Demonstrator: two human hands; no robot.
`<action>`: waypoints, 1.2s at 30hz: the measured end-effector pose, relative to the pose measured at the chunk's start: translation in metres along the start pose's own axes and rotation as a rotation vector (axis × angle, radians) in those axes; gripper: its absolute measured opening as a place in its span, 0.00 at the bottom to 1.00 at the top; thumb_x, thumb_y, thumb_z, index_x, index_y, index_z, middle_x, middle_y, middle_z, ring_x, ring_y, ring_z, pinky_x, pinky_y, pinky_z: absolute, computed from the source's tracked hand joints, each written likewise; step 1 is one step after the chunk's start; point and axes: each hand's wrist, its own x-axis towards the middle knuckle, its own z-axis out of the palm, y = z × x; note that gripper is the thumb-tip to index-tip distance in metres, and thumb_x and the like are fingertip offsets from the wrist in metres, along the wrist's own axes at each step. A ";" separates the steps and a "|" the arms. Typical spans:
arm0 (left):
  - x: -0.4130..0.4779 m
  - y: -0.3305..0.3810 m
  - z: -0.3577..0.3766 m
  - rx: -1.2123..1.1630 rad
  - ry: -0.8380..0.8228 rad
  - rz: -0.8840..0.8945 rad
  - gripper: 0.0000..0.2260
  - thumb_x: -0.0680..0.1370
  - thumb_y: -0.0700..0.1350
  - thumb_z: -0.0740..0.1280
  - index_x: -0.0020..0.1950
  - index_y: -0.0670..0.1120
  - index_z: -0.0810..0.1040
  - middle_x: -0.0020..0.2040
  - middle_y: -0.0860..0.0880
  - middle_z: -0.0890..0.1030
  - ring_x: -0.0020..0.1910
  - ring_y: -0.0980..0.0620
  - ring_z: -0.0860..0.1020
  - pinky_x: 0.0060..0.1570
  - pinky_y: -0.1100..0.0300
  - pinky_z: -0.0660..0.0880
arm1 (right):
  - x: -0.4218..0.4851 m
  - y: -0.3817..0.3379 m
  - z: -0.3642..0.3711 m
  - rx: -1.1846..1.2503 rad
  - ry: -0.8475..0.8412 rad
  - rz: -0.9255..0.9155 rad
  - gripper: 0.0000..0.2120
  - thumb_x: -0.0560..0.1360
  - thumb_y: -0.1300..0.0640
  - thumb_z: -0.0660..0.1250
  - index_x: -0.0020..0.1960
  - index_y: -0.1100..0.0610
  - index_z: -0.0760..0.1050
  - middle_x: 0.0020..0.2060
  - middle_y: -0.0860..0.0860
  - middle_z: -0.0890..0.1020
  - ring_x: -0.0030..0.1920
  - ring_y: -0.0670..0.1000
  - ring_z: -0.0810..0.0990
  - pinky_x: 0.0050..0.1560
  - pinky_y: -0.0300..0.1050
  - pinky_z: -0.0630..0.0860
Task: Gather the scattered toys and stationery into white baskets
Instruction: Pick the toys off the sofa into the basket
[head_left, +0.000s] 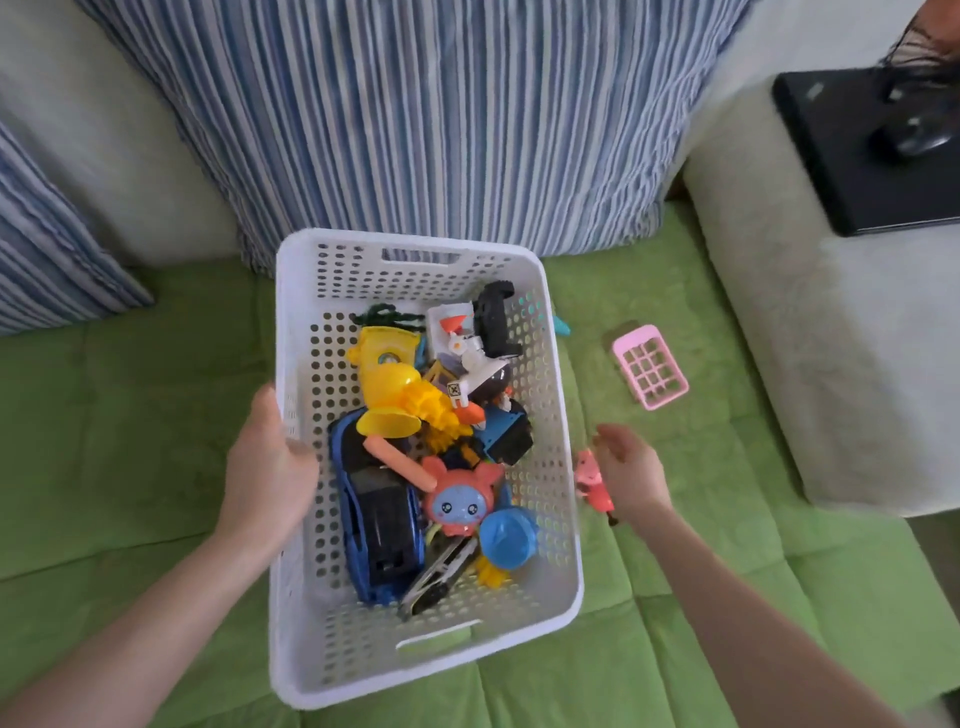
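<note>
A green quilted cover (156, 415) spreads over a sofa seat, backed by a large blue-and-white striped cushion (441, 130), with a second striped cushion (47, 249) at the far left. On the right rises a pale beige upholstered armrest (831, 364), and on it lies a flat black device (852, 171) with a black computer mouse (919, 137) on top. The white perforated plastic basket (467, 275) sits in the middle of the seat, its far end just before the large cushion. It is heaped with toys: a blue toy car (379, 535) along the left wall, a yellow plastic toy (389, 384) above it, a pink round toy with a blue face (460, 496), a small blue plastic cup (506, 538) and a black wheeled toy (496, 317) near the far right corner. The left hand (270, 457) grips the basket's left rim, thumb over the edge. The right hand (631, 467) is just outside the right wall, right beside a small pink toy figure (589, 475) on the cover — whether its fingers hold the figure I cannot tell. Further right, well clear of the basket, lies a pink plastic grid tray (650, 366), and a teal scrap (561, 325) peeks out behind the basket's right wall, mostly hidden.
</note>
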 end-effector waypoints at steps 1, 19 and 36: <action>-0.001 0.002 0.003 0.014 0.013 -0.008 0.23 0.76 0.30 0.55 0.71 0.39 0.60 0.50 0.45 0.77 0.35 0.45 0.76 0.27 0.57 0.71 | 0.008 0.014 -0.001 -0.146 -0.005 -0.006 0.19 0.78 0.60 0.59 0.69 0.58 0.65 0.50 0.52 0.79 0.45 0.54 0.82 0.35 0.40 0.79; -0.008 0.022 0.010 -0.012 0.046 -0.034 0.22 0.76 0.29 0.57 0.69 0.36 0.62 0.50 0.43 0.77 0.32 0.51 0.75 0.26 0.62 0.70 | -0.016 -0.108 -0.003 0.342 0.095 -0.434 0.15 0.74 0.58 0.66 0.60 0.50 0.69 0.44 0.40 0.76 0.43 0.39 0.80 0.42 0.35 0.79; 0.001 0.019 0.005 -0.080 0.064 -0.070 0.20 0.77 0.30 0.55 0.69 0.39 0.64 0.38 0.55 0.72 0.30 0.52 0.71 0.26 0.73 0.71 | 0.111 -0.095 0.008 -0.328 0.080 -0.306 0.15 0.79 0.61 0.57 0.64 0.60 0.71 0.54 0.58 0.80 0.41 0.53 0.77 0.37 0.42 0.74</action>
